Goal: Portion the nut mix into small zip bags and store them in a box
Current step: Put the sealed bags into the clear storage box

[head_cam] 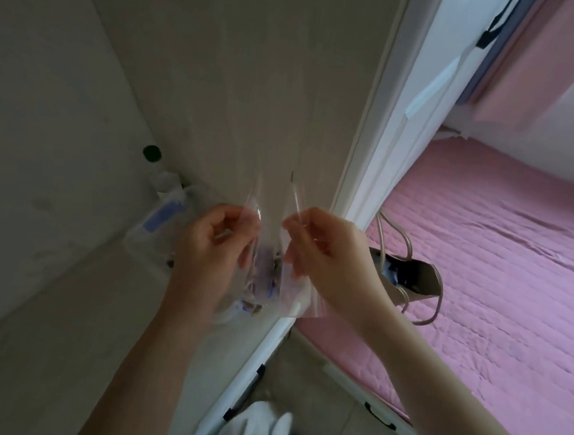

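Note:
My left hand (216,242) and my right hand (324,254) are raised over a pale table (46,335), each pinching clear plastic. The left pinches a small clear zip bag (255,208) at its top edge. The right pinches another clear zip bag (294,286) with a reddish seal strip, which hangs down below the fingers. Between and under the hands lies a larger clear bag with dark nuts (263,284) and blue print, partly hidden by the hands. No box shows clearly.
A clear package with a blue label (161,221) lies at the table's back, near a dark green cap (152,152). Right of the table's edge stand a brown paper bag with handles (407,281) and a pink quilted bed (498,268).

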